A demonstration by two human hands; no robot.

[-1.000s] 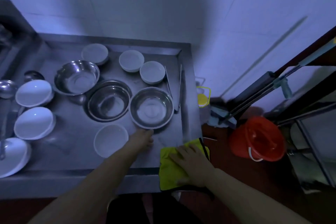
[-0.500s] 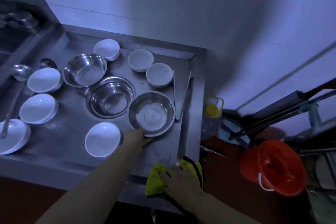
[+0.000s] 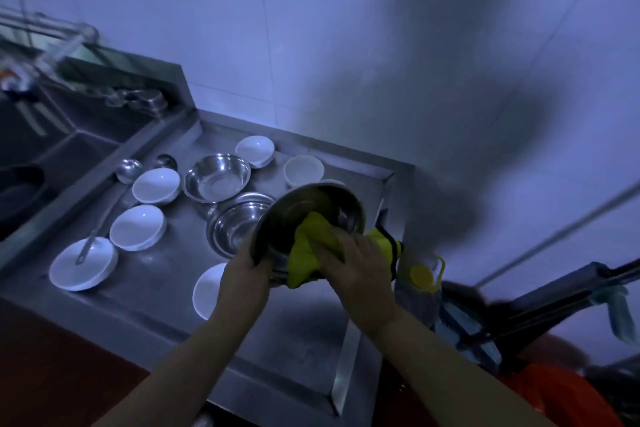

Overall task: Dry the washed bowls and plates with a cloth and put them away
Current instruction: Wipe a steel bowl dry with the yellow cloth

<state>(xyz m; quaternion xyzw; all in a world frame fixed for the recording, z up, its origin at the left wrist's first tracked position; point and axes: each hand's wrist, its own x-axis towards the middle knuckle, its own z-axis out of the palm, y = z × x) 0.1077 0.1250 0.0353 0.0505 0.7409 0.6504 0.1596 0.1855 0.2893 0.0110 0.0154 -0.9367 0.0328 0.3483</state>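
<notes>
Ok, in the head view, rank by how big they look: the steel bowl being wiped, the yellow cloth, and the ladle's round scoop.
1. steel bowl, though it is lifted nearer the camera, which exaggerates it
2. yellow cloth, partly hidden under the right hand
3. ladle scoop

The cloth (image 3: 313, 246) is bright yellow with a black edge. The held bowl (image 3: 308, 215) is shiny silver steel. The small bowls (image 3: 136, 227) along the counter's left edge are plain white.

Three steel bowls (image 3: 216, 177), six white (image 3: 156, 185).
</notes>
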